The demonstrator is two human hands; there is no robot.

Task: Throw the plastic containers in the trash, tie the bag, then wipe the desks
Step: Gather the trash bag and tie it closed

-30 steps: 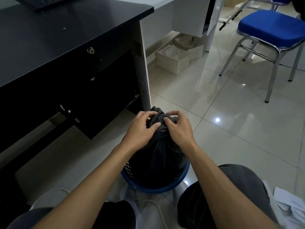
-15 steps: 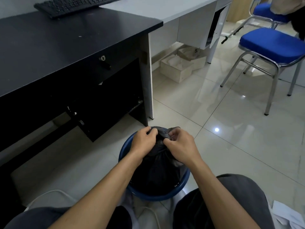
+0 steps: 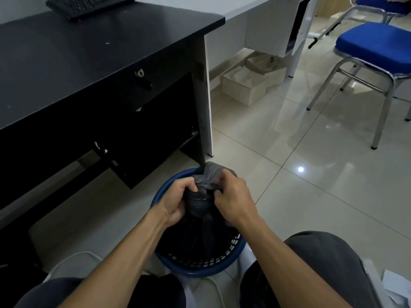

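While the black rectangular desk (image 3: 89, 52) stands at my left, the round blue plastic mesh bin (image 3: 200, 268) sits on the pale tiled floor (image 3: 311, 196) between my knees, holding the black plastic trash bag (image 3: 200, 203). My left hand (image 3: 178, 201) and right hand (image 3: 233, 201) both clench its twisted neck, fingers curled tight.

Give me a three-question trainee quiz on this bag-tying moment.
1. True or false: the left hand and the right hand both grip the black bag at its twisted neck.
2. The bag sits in: A) a blue bin B) a red bucket C) a steel sink.
3. Fill in: on the black desk lies a ____.
Key: 1 true; 2 A; 3 keyboard.
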